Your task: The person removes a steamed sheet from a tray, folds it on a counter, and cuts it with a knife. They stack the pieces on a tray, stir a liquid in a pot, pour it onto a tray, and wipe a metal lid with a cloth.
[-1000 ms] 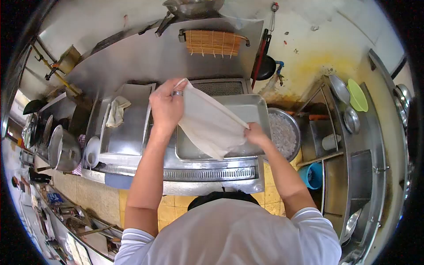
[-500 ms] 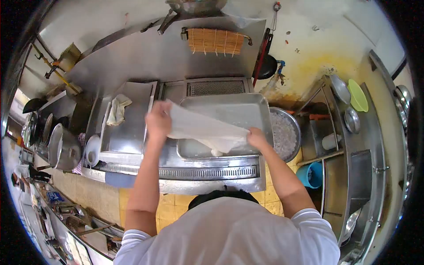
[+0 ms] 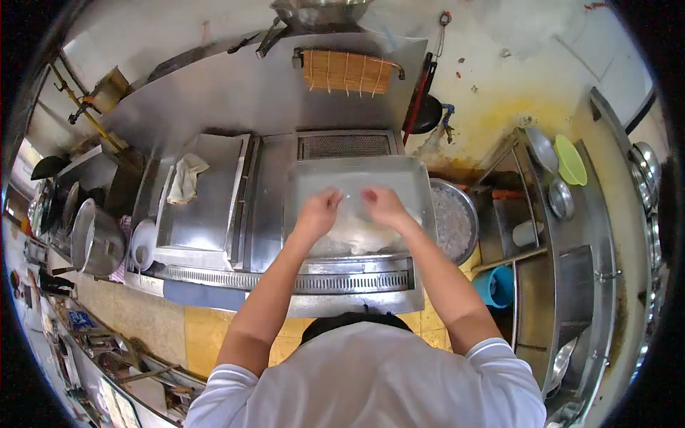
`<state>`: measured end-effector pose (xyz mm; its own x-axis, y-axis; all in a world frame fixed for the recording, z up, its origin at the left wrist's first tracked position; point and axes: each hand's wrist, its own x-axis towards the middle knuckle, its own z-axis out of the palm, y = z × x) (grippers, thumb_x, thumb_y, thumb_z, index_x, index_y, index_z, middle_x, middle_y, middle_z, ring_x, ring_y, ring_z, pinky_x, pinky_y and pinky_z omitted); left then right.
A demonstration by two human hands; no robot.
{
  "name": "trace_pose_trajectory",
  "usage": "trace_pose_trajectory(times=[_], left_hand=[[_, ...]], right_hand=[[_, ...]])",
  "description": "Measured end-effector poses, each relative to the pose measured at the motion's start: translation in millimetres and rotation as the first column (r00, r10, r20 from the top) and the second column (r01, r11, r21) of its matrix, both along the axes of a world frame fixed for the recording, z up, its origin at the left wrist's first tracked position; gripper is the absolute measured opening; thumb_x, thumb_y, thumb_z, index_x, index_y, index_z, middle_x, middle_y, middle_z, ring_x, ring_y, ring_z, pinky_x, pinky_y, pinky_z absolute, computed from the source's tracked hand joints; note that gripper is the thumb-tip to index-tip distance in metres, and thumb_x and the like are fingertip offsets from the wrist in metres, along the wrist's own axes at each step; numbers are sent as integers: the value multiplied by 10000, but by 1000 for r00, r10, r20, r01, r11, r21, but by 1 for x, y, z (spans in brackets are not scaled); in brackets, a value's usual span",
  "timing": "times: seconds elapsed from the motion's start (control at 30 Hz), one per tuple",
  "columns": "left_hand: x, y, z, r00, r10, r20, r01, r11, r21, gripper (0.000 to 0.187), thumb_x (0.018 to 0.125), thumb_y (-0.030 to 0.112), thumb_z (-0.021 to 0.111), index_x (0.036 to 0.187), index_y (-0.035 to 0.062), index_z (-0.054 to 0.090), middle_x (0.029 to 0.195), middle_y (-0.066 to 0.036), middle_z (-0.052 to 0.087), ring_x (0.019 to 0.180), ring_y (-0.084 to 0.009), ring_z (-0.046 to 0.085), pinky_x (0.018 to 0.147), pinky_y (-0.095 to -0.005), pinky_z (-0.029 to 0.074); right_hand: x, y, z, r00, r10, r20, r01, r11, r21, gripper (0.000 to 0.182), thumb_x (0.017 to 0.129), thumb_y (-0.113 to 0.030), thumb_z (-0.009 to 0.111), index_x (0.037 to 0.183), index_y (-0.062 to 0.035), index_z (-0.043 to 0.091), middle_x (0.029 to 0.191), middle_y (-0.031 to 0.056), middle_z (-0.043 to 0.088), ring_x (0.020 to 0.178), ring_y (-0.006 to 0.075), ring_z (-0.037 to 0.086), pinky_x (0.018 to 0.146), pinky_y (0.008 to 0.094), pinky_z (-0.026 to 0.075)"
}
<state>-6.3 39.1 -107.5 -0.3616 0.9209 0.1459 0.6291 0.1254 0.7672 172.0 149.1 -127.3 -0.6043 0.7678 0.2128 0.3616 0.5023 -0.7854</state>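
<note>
Cloth [image 3: 354,230] now lowered flat into steel tray [image 3: 417,187], no longer held aloft; left hand [image 3: 319,207] and right hand [image 3: 382,205] both pinch its far edge.

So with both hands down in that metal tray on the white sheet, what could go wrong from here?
1. The white sheet looks thin and limp; the left hand and right hand pinch it close together, so it might bunch or tear.
2. The metal tray touches the bowl of white grains; a sideways nudge could jostle it.
3. The forearms cross the steel counter edge, where a sleeve could catch.
</note>
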Motion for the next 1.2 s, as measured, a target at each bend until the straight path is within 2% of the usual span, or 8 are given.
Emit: trace_pose_trajectory(times=[0.07, 0.23, 0.47, 0.53, 0.83, 1.0, 1.1, 1.2], left_hand=[[18, 5, 62, 999, -40, -1, 39, 981, 190, 185, 912, 55, 608, 1038, 43, 744, 961, -218, 726, 892, -395, 715, 769, -394, 570], [-36, -3, 116, 987, 157, -24, -117, 818, 564, 202, 868, -17, 661, 1045, 25, 751, 976, -148, 766, 888, -236, 740, 814, -350, 566], [-25, -20, 77, 980, 169, -105, -106, 891, 442, 309, 814, -53, 607, 1050, 70, 764, 955, -170, 755, 871, -267, 747, 793, -370, 574], [8, -13, 73, 985, 70, -155, 1, 908, 420, 334, 792, -81, 592, 1039, 58, 767, 982, -160, 763, 906, -270, 753, 813, -373, 581], [-52, -60, 115, 945, 318, 78, -322, 860, 395, 295, 790, -89, 596, 1008, 7, 770, 958, -173, 770, 908, -249, 755, 827, -339, 578], [6, -39, 58, 982, 132, -133, -76, 929, 363, 308, 732, -88, 615, 979, 13, 768, 973, -147, 773, 939, -258, 750, 882, -354, 576], [17, -37, 81, 972, 103, -212, -7, 912, 409, 341, 713, -89, 602, 988, 20, 772, 1001, -149, 773, 937, -260, 753, 883, -352, 579], [-35, -59, 109, 965, 259, 31, -240, 838, 490, 256, 843, -79, 595, 995, 15, 777, 979, -162, 777, 896, -256, 757, 816, -364, 589]], right_hand=[[-32, 2, 27, 960, 109, -259, -161, 968, -191, 194, 863, -84, 564, 968, 47, 663, 888, 263, 695, 792, 411, 640, 744, 433, 505], [15, 9, 14, 994, 68, 89, -56, 990, -131, 215, 869, -96, 541, 968, 38, 677, 921, 283, 697, 836, 420, 675, 782, 469, 513], [63, 27, 0, 926, 2, 377, 37, 995, -98, 265, 841, -46, 610, 1075, 12, 717, 1036, 217, 730, 991, 313, 708, 841, 420, 532], [10, 1, 31, 951, 45, -305, -92, 985, -143, 230, 843, -27, 632, 1057, 0, 710, 988, 151, 727, 962, 227, 697, 806, 388, 536], [76, 49, -74, 955, 14, 296, -25, 999, 33, 213, 876, -101, 589, 998, 11, 722, 937, 259, 705, 914, 410, 695, 825, 463, 534], [-5, -12, 24, 951, 113, -286, -111, 994, 23, 197, 862, -13, 589, 1008, 18, 718, 877, 96, 746, 833, 222, 696, 730, 376, 533], [-28, -45, 66, 965, 193, -175, -247, 895, -372, 186, 882, -91, 582, 988, 7, 699, 984, 247, 707, 885, 396, 681, 795, 448, 528], [27, 15, -38, 984, 36, 175, -28, 998, -49, 177, 870, -91, 585, 973, -3, 699, 981, 219, 719, 924, 395, 687, 829, 441, 534]])
